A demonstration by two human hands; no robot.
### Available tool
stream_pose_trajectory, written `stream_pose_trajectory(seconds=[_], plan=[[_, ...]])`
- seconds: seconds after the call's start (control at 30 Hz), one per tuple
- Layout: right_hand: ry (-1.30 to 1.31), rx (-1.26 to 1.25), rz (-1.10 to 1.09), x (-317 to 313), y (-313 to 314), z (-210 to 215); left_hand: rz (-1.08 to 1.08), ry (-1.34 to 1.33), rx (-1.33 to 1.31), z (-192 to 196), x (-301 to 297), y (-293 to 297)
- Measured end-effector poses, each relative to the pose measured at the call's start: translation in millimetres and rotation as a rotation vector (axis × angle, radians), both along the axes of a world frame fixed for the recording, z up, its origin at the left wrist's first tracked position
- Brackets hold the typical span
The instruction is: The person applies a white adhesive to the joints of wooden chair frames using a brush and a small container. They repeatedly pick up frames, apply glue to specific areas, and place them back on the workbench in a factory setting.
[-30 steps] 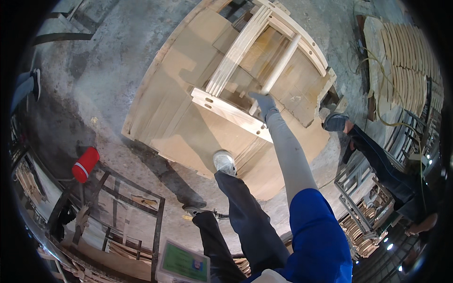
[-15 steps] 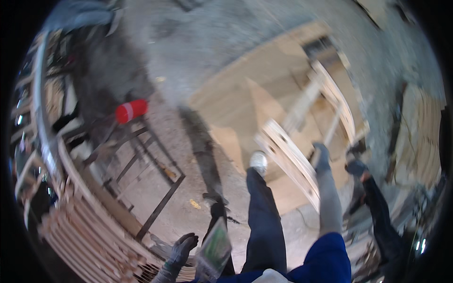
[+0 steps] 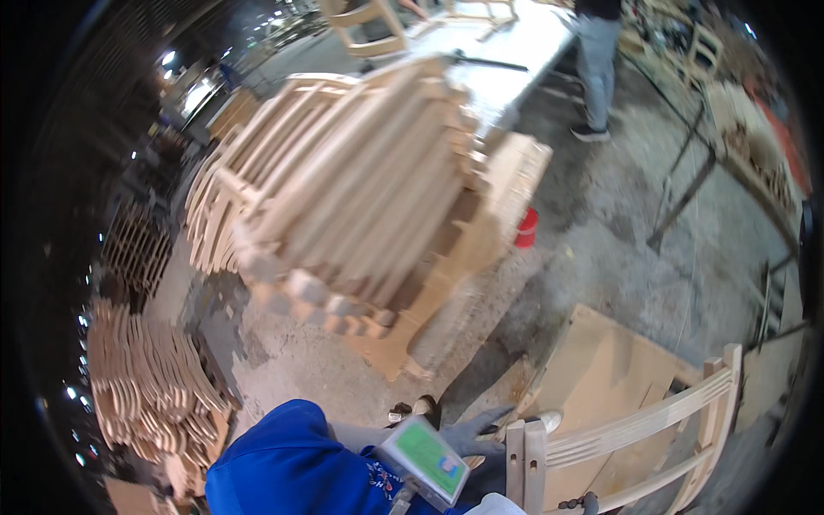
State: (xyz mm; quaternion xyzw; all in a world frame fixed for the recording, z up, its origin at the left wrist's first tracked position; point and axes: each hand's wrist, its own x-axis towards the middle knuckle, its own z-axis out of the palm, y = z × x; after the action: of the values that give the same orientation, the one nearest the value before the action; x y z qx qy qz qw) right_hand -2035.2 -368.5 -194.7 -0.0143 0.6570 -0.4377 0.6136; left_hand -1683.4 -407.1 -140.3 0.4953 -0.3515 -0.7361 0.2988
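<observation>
Where the left hand (image 3: 474,436) is: fingers spread, seemingly empty, just beside the frame (image 3: 639,427).
Right hand (image 3: 590,505): at the rod (image 3: 657,486), grip unclear.
Frame: over the right edge of the board (image 3: 601,343); might tip if held one-sidedly.
Stack (image 3: 369,189): farther off.

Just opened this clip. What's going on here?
A person in blue sleeves has a slatted wooden frame at their lower right, above a flat board on the floor. The gloved right hand, mostly cut off by the lower edge, appears to grip the frame's lower bar. The gloved left hand is open beside its near end; contact is unclear. Ahead is a blurred stack of wooden pieces, and another person stands farther off.
</observation>
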Motion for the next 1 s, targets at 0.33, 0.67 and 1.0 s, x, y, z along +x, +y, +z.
stream_pose_trajectory(seconds=[0.33, 0.67, 1.0], plan=[[0.426, -0.665, 0.154, 226, 23, 263, 0.326, -0.201, -0.831, 142, 133, 97], [1.099, -1.579, 0.701, 228, -113, 318, 0.758, -0.481, -1.317, 201, 205, 138], [1.216, -1.960, 0.777, 395, -146, 429, 0.990, -0.662, -1.286, 278, 318, 202]])
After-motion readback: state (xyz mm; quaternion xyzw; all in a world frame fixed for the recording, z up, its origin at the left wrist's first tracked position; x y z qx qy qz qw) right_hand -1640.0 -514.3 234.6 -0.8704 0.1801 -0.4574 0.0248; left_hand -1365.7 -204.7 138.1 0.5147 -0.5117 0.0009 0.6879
